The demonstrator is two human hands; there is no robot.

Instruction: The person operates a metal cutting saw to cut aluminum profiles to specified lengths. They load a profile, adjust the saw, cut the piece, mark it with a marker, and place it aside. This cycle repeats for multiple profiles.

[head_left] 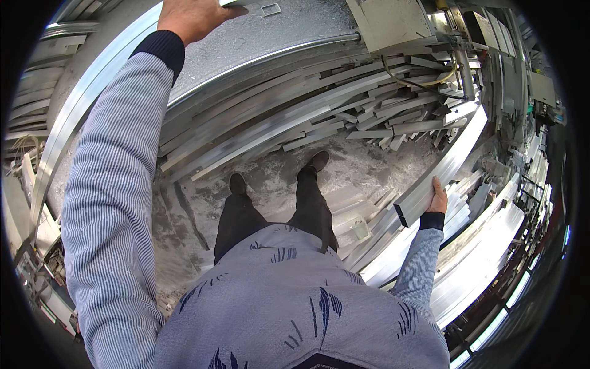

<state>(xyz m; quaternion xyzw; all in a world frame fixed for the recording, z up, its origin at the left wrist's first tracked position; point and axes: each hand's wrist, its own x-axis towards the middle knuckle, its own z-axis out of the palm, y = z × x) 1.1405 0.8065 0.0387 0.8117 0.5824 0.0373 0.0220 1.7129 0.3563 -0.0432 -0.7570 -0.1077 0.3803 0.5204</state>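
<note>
The right hand (437, 198) held a hollow rectangular metal tube (452, 157) near its open end, on the person's right, above pale metal profiles (476, 270). The left hand (193, 17) was over the grey work surface (264, 52), beside a long metal bar (101, 86); its fingers were partly cut off by the upper edge, so its grip could not be determined.
</note>
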